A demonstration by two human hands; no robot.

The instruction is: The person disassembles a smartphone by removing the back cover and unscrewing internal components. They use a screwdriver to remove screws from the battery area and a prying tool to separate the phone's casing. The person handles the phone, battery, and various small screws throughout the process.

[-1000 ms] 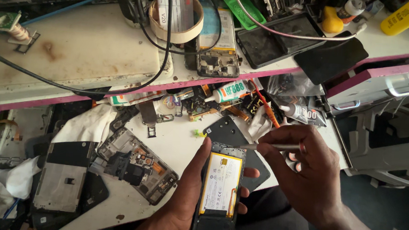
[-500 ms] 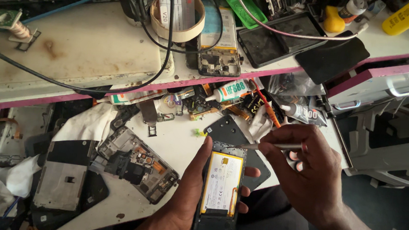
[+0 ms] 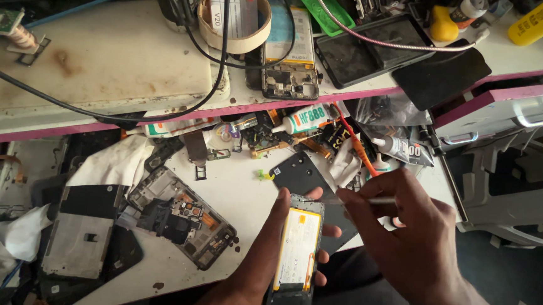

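Spreading across the whole upper view, a worn white counter with a pink front edge carries black cables, a roll of tan tape, an opened phone lying face down and a dark tablet. Below it a lower white counter is crowded with parts. A stripped phone frame with bare circuitry lies to the left, beside a grey metal plate and a crumpled white cloth.

The left hand comes up from the bottom edge, thumb along one side and fingertips curled round the other, clamped on an open phone whose yellow-edged white battery faces up. This phone is held just above the counter's near edge, overlapping a black back cover that lies flat behind it.

The right hand reaches in from the lower right, fingers pinched together on a thin silver tool whose tip points left toward the phone's top end.

Behind the hands, a small white glue tube with green print lies at the foot of the pink edge, and a white nozzle bottle lies near an orange wire.
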